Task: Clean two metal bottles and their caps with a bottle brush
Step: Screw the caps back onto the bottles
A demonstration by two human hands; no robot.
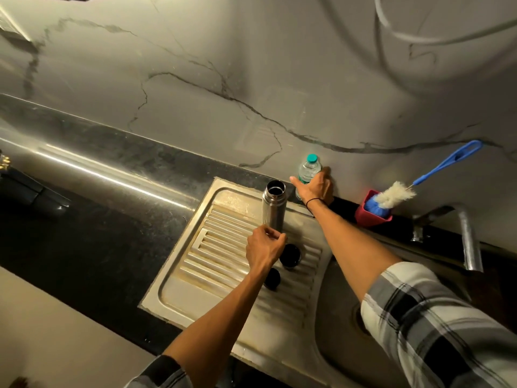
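Left hand (264,247) over the drainboard (195,264), fingers curled at the base of the open metal bottle (273,209); whether it grips the bottle, cannot tell. Right hand (317,187) wrapped around a plastic bottle (308,169) by the wall. Metal bottle upright on the drainboard. Two dark caps (290,256) (272,278) just beside the left wrist. Brush (397,195) stands in a red holder (366,217) on the counter (98,219), near the tap (467,233).
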